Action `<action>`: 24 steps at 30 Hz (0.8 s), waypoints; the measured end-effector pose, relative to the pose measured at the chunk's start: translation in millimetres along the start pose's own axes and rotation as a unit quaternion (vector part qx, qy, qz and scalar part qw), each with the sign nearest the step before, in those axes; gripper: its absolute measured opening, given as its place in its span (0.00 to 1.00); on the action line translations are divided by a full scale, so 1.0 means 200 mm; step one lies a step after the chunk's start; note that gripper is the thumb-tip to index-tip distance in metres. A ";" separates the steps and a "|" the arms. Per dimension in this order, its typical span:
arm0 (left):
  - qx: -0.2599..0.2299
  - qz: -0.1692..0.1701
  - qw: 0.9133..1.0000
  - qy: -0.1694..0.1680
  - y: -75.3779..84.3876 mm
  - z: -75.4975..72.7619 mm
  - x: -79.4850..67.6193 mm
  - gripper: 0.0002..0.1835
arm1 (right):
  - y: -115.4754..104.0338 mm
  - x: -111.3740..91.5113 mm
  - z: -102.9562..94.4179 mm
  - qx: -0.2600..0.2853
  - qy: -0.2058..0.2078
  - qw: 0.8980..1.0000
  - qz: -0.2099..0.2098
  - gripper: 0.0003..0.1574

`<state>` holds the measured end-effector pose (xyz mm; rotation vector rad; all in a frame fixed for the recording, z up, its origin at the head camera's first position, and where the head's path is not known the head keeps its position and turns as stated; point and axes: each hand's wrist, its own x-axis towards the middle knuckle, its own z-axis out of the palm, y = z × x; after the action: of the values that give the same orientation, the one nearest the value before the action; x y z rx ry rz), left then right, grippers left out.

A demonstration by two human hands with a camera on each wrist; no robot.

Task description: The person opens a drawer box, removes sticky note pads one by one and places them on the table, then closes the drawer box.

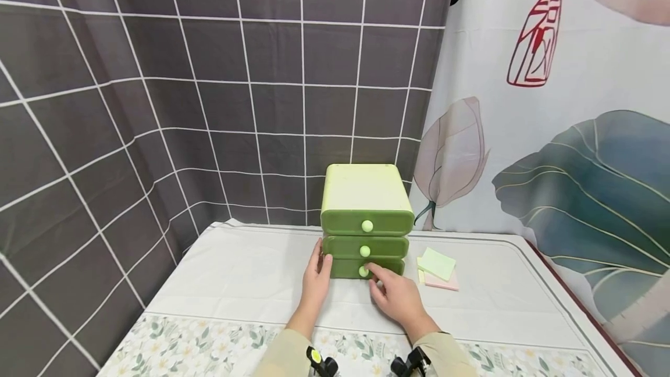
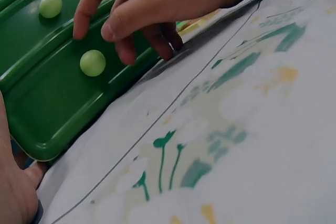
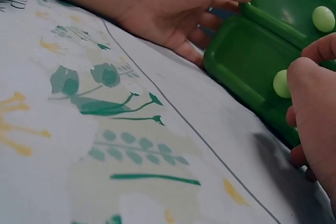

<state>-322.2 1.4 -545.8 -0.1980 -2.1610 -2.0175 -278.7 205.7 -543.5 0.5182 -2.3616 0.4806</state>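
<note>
A small green desktop drawer unit (image 1: 365, 188) with a pale top and three stacked drawers stands on the table. Each drawer front has a round light-green knob. My left hand (image 1: 314, 285) touches the unit's left side low down, its fingers extended along the lower drawers. By the bottom drawer is my right hand (image 1: 399, 297), index finger reaching toward the bottom knob (image 1: 363, 271). In the left wrist view a gap shows between the right thumb and index finger, and the bottom knob (image 2: 93, 63) lies just beside them, not gripped. All three drawers look closed.
Sticky note pads (image 1: 438, 266) in green, pink and yellow lie right of the unit. A white tablecloth (image 1: 251, 272) with a floral border (image 1: 199, 339) covers the table. Behind hang a dark grid-patterned curtain (image 1: 272, 103) and a printed floral cloth (image 1: 471, 208).
</note>
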 end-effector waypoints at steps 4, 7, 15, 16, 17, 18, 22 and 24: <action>-0.010 0.006 1.000 0.029 -0.01 0.01 0.01 0.27 | -0.02 0.01 0.03 -0.008 -0.014 1.000 0.004 0.20; -0.014 0.016 0.999 0.037 0.00 0.02 0.02 0.27 | -0.02 0.01 0.04 -0.014 -0.026 1.000 0.008 0.21; -0.019 0.021 0.999 0.022 0.12 0.00 -0.03 0.24 | -0.04 0.01 0.07 0.042 -0.059 0.996 0.059 0.21; -0.017 0.018 0.999 0.021 0.14 -0.01 -0.03 0.24 | -0.04 0.01 0.07 0.045 -0.059 0.995 0.064 0.20; -0.014 0.019 1.000 0.021 0.17 -0.01 -0.04 0.24 | -0.04 0.01 0.07 0.047 -0.059 0.995 0.067 0.20; -0.011 0.021 0.999 0.022 0.17 -0.01 -0.05 0.24 | -0.04 0.01 0.07 0.047 -0.060 0.995 0.070 0.20; -0.006 0.016 1.000 0.020 0.17 -0.01 -0.04 0.24 | -0.04 0.02 0.07 0.047 -0.059 0.995 0.071 0.19; -0.009 0.015 1.000 0.019 0.17 -0.01 -0.03 0.24 | -0.05 0.02 0.07 0.050 -0.059 0.994 0.072 0.19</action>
<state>-308.1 1.0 -514.6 -0.1933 -2.1047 -2.0095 -283.7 191.1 -548.6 0.4352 -2.5100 0.6528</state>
